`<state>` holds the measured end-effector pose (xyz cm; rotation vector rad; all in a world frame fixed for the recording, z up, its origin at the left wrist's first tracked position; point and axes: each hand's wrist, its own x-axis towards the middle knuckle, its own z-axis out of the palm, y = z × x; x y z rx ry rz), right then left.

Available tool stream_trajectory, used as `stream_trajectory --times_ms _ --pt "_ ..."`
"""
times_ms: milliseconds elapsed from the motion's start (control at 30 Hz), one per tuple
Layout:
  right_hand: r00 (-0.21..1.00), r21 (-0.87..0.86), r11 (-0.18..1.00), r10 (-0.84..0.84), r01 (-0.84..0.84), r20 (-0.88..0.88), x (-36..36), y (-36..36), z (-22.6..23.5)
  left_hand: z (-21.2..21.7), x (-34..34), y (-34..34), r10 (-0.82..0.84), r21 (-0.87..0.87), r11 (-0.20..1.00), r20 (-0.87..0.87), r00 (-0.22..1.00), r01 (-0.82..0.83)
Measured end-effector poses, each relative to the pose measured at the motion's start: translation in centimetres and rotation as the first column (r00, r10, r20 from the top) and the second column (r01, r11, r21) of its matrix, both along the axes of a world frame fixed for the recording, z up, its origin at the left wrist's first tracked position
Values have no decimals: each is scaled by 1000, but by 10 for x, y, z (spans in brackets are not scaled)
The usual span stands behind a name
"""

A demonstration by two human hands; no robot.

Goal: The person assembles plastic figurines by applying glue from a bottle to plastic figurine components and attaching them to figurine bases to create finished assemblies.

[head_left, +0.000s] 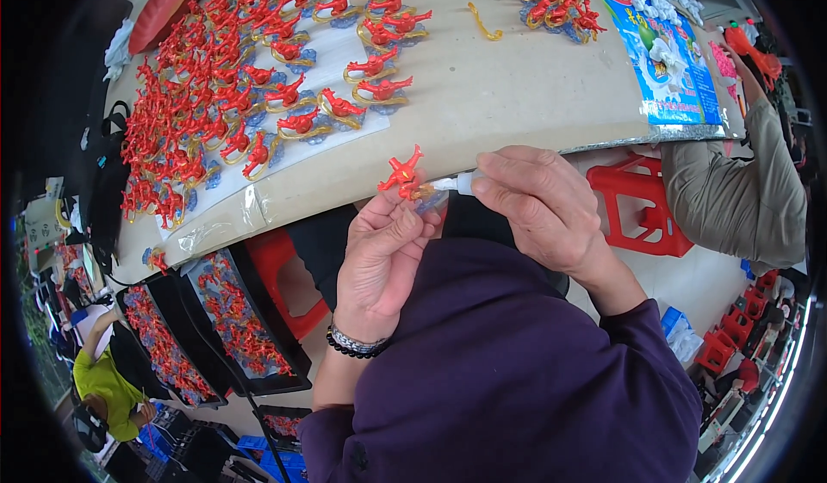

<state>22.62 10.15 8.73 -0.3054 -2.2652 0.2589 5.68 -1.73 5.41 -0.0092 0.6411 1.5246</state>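
Note:
Between the thumb and fingers of my left hand (379, 255) is a small red toy figurine (401, 175) with outstretched limbs. Yellow and translucent blue parts show at its lower end. My right hand (544, 212) is closed on a small white bottle with a narrow nozzle (466, 182), mostly hidden by the fingers. The nozzle tip points left and meets the figurine's yellow part, or nearly so; I cannot tell if it touches. Both hands are just off the table's near edge, above my lap.
Rows of similar figurines (297, 121) cover white paper on the table's left (482, 87). A small cluster (564, 9) and one loose yellow piece (485, 22) lie farther back. Black crates of figurines (241, 315) stand below left. A red stool (637, 207) and a co-worker's sleeve (732, 195) are right.

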Motion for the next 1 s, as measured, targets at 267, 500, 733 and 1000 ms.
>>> stream_trajectory --times_ms 267,500,733,1000 --pt "999 102 995 -22 19 28 -4 -6 6 2 3 1 21 -38 999 -33 999 -22" --pt "1000 -54 999 -12 12 -5 6 6 8 -2 0 1 6 -33 999 42 999 -4" --pt "917 -946 297 -325 -134 -232 10 25 3 -11 -2 -2 -36 6 999 42 998 36" --pt "928 -906 421 -352 38 -124 -2 90 -14 -2 0 1 -101 29 994 -25 995 102"
